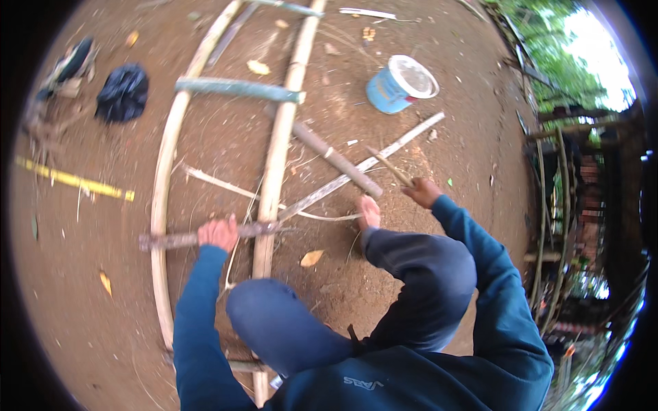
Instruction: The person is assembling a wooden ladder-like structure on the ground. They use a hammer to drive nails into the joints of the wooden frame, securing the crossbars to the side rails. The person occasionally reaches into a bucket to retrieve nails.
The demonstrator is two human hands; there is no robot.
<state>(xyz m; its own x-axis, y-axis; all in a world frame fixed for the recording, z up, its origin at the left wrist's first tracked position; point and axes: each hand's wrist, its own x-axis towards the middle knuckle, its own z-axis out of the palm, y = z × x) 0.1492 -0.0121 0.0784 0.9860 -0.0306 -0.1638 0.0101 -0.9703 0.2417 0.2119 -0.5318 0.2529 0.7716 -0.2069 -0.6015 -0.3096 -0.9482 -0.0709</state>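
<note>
Wooden ladder frame [275, 154] is lying on the brown dirt [89, 301] ahead and to our left; our left hand [218, 234] is clasping a rough crosspiece [177, 240] that's bridging both rails [164, 178], and we're holding a short pale stick [391, 166] in our right hand [423, 192], right of our bare foot [369, 211], a blue bucket [388, 91] sitting farther off.

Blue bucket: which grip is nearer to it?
Right. The right grip is below the bucket in view; the left grip is farther off, lower left, on a brown stick.
</note>
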